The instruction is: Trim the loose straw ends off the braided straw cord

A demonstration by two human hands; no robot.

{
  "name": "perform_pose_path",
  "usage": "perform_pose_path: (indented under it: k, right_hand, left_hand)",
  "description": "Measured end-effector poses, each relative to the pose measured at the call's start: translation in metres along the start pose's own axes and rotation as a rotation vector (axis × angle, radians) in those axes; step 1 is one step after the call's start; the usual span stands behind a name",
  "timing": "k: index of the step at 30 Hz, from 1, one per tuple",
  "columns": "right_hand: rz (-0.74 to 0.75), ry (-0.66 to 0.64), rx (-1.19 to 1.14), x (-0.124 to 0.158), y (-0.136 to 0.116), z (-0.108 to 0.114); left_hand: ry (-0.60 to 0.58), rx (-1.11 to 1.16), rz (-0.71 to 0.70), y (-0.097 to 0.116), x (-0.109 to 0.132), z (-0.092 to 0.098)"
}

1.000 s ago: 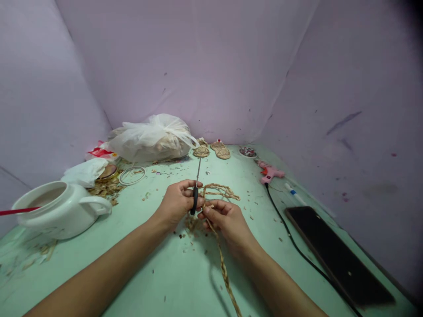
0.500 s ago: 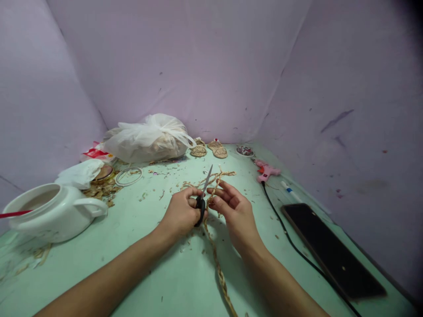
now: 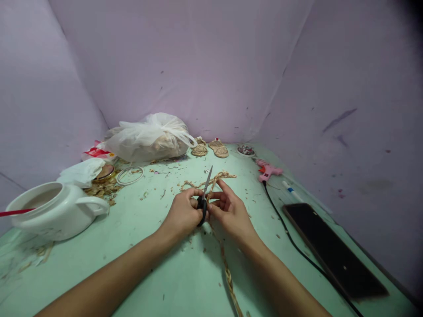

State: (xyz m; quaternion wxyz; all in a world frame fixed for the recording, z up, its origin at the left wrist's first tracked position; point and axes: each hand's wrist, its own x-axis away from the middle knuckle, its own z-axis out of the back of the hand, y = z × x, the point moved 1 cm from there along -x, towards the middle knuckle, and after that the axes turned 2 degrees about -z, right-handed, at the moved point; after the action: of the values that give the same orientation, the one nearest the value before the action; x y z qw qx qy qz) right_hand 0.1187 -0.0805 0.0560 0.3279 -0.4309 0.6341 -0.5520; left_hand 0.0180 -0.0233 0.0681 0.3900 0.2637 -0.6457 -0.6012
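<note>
While the left hand (image 3: 182, 214) curls tight around the black handles of the scissors (image 3: 204, 193), the blades point up and away, slanting toward the far wall. The right hand (image 3: 232, 212) sits just beside it, fingers half curled, thumb and forefinger pinching the braided straw cord (image 3: 228, 275) right by the scissor pivot. It's hard to make out from here whether the blades are parted, though they look nearly together. From the pinch the cord runs back toward the person, between the forearms, and its frayed far end lies just beyond the fingertips on the green table (image 3: 158, 273), among scattered straw scraps.

Out to the right, a pink glue gun (image 3: 268, 171) lies near the wall. Its black cable (image 3: 288, 234) trails past the right forearm, alongside a dark phone (image 3: 333, 248). Over on the left stands a white pot (image 3: 56, 213), well apart from the hands. At the back sits a tied plastic bag (image 3: 148, 138), with two woven soles (image 3: 220, 149) just beside it.
</note>
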Motion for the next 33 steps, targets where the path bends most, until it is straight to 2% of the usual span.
perform_pose_path:
  k: [3, 8, 10, 14, 17, 20, 25, 29, 33]
  right_hand:
    - [0.004, 0.03, -0.078, -0.001, -0.001, 0.001]
    - [-0.021, 0.016, -0.191, 0.002, -0.004, 0.0]
    - [-0.024, 0.003, -0.2, 0.003, -0.005, -0.001]
    - [-0.02, 0.009, -0.192, 0.004, -0.006, -0.002]
    - [-0.011, 0.044, -0.174, 0.003, -0.007, -0.001]
    - [0.014, 0.097, -0.166, 0.001, -0.007, 0.002]
    - [0.052, 0.157, -0.175, -0.003, -0.007, 0.007]
    - [0.051, 0.181, -0.171, -0.003, -0.008, 0.007]
    - [0.039, 0.196, -0.145, -0.002, -0.008, 0.006]
  left_hand:
    - [0.005, -0.006, -0.053, 0.004, 0.0, 0.002]
    - [0.144, 0.026, -0.117, 0.01, -0.003, 0.013]
    - [0.166, 0.018, -0.129, 0.011, -0.005, 0.016]
    - [0.09, -0.084, -0.205, 0.012, -0.008, 0.023]
    - [0.024, -0.306, -0.34, 0.016, -0.006, 0.029]
    - [-0.015, -0.666, -0.502, 0.022, -0.002, 0.036]
    - [-0.178, -1.193, -0.719, 0.024, 0.0, 0.042]
    - [-0.189, -1.379, -0.778, 0.021, 0.0, 0.038]
    - [-0.191, -1.427, -0.815, 0.019, 0.001, 0.035]
